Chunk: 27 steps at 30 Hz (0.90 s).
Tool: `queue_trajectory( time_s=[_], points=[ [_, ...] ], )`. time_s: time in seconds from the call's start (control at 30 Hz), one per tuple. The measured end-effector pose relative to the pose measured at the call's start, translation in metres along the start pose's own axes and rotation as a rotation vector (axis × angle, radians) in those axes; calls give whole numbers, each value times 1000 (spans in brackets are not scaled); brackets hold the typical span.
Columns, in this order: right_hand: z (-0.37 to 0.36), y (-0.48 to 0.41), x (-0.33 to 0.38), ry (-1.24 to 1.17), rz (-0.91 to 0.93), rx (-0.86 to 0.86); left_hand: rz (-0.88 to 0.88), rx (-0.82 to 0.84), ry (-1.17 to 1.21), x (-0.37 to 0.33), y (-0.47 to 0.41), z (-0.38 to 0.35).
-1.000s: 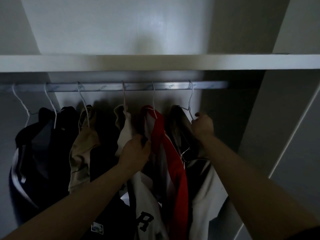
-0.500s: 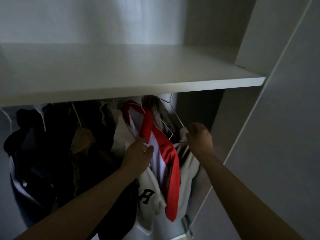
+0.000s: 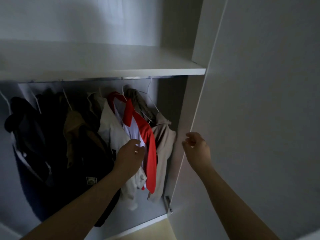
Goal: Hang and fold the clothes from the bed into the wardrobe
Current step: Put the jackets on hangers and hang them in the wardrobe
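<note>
Both hands' fingers point(image 3: 187, 135) loosely curled, empty.

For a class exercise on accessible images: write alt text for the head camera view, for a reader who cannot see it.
Two bare hands reach into a dim white wardrobe: the left hand touches a red and white shirt hanging among other clothes, the right hand is empty near the door. A bare shelf sits above.

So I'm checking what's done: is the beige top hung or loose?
Hung: the beige top hangs from a white hanger, neither hand touching it.
</note>
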State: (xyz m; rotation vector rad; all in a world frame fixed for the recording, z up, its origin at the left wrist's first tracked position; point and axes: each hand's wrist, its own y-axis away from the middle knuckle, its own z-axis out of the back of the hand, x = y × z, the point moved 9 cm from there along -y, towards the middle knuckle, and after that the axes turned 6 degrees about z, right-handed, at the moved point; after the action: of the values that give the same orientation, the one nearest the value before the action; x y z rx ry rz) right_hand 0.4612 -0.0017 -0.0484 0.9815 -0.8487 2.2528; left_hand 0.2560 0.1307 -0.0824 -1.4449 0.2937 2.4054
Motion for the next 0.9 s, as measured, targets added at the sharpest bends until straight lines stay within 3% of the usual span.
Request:
queue_trajectory(
  time_s=[0.4, 0.9],
  points=[
    [123, 123, -23, -82, -41, -40, -21, 73, 24, -35, 155, -53],
    [233, 219, -4, -36, -56, -219, -144, 209, 204, -75, 247, -66]
  ],
)
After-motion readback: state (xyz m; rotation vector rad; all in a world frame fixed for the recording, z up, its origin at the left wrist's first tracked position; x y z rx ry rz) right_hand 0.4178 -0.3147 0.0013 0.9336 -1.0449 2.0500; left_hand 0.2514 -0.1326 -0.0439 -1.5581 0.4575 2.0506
